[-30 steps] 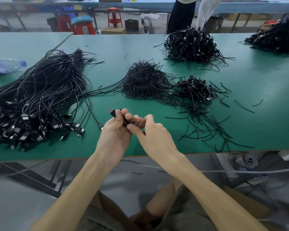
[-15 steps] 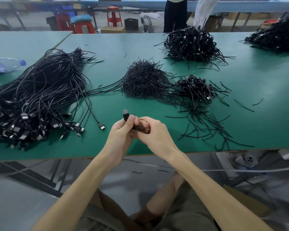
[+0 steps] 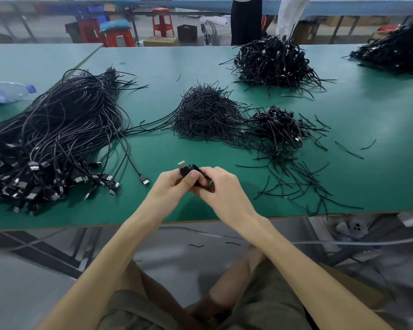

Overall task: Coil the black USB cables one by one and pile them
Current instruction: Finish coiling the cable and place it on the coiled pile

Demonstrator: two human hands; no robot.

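A coiled black USB cable (image 3: 188, 169) is held between both hands above the green table's (image 3: 224, 63) front edge, its silver plug sticking up to the left. My left hand (image 3: 174, 186) pinches the coil with the thumb on top. My right hand (image 3: 221, 186) grips the coil's right side, fingers curled round it. A big heap of uncoiled USB cables (image 3: 55, 139) lies on the left, plugs toward me. A small pile of coiled cables (image 3: 277, 125) sits right of centre.
A mound of black twist ties (image 3: 205, 113) lies mid-table, with loose ties (image 3: 296, 182) scattered to the right. Larger coiled piles (image 3: 272, 60) sit at the back and the far right corner (image 3: 396, 51). A plastic bottle (image 3: 7, 92) lies at left. A person (image 3: 246, 20) stands behind the table.
The coil has been turned in my hands so the plug now points up-left; both hands shifted slightly toward the right and closed tighter round the bundle.
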